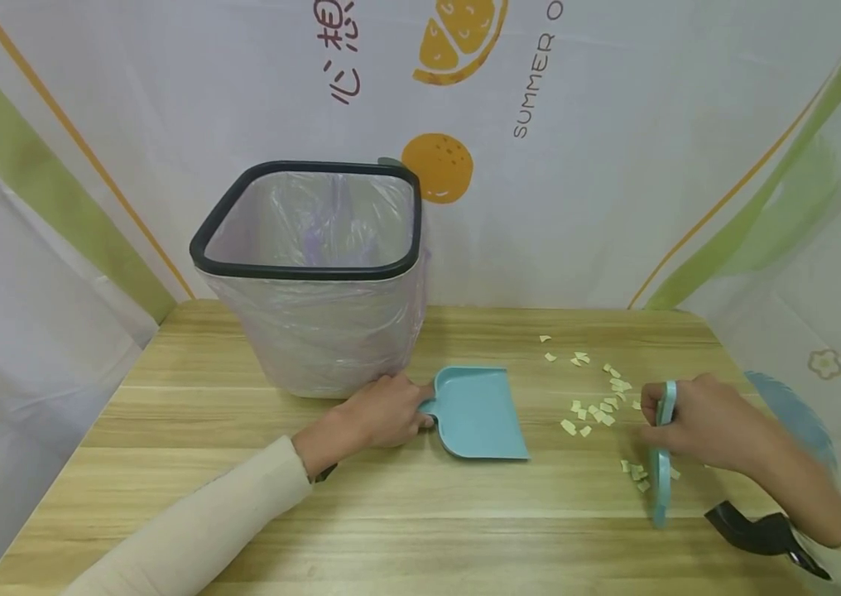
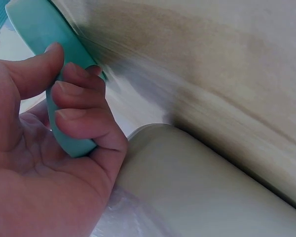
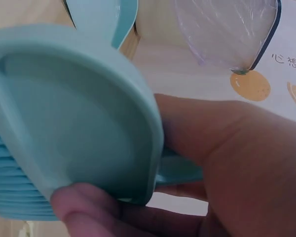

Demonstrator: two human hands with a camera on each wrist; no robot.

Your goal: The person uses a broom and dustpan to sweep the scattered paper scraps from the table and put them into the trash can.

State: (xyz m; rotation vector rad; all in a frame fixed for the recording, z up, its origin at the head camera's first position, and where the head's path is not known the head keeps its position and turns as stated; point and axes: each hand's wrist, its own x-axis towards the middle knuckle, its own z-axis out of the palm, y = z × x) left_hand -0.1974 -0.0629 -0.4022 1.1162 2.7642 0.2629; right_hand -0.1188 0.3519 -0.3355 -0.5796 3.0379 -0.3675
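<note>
My left hand's gripping pan, lip facing scraps, three o'clock; right hand, brush; bag's lining bin, pan's ten.

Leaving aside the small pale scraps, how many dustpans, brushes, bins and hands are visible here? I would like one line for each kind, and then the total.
Dustpan: 1
Brush: 1
Bin: 1
Hands: 2 (left hand, right hand)
Total: 5
</note>
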